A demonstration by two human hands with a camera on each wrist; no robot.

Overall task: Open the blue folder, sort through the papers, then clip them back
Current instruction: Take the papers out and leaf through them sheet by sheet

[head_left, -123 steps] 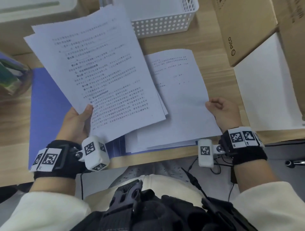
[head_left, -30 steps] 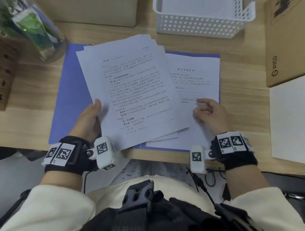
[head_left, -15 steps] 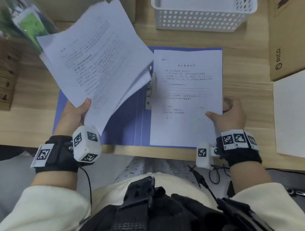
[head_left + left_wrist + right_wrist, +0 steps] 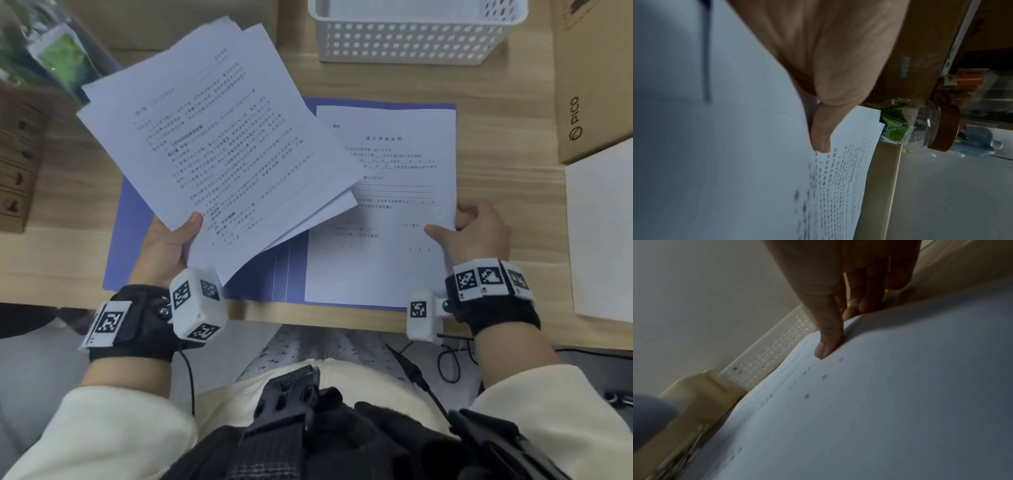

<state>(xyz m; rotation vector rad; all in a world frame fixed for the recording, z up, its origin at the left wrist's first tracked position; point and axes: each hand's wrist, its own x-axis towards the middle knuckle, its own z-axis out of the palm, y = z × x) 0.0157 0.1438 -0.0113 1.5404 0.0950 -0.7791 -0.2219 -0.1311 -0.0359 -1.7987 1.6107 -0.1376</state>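
Observation:
The blue folder (image 4: 137, 240) lies open on the wooden desk in the head view. My left hand (image 4: 168, 246) holds a fanned stack of printed papers (image 4: 219, 144) by its lower left corner, thumb on top, lifted and tilted over the folder's left half and spine. The left wrist view shows that thumb pressed on the stack of papers (image 4: 735, 162). One printed sheet (image 4: 383, 212) lies on the folder's right half. My right hand (image 4: 476, 233) pinches its right edge, thumb on the sheet (image 4: 879, 402), fingers curled under. The stack hides the folder's clip.
A white perforated basket (image 4: 411, 37) stands at the back of the desk. A PICO cardboard box (image 4: 589, 85) is at the right, a white sheet (image 4: 606, 233) below it. A glass jar (image 4: 41, 44) with green packets sits at the back left. The desk edge (image 4: 325, 315) runs near my lap.
The left hand's stack has swung back right and now overlaps the single sheet's left side, covering the folder's clip. The right hand keeps its pinch on the sheet's right edge.

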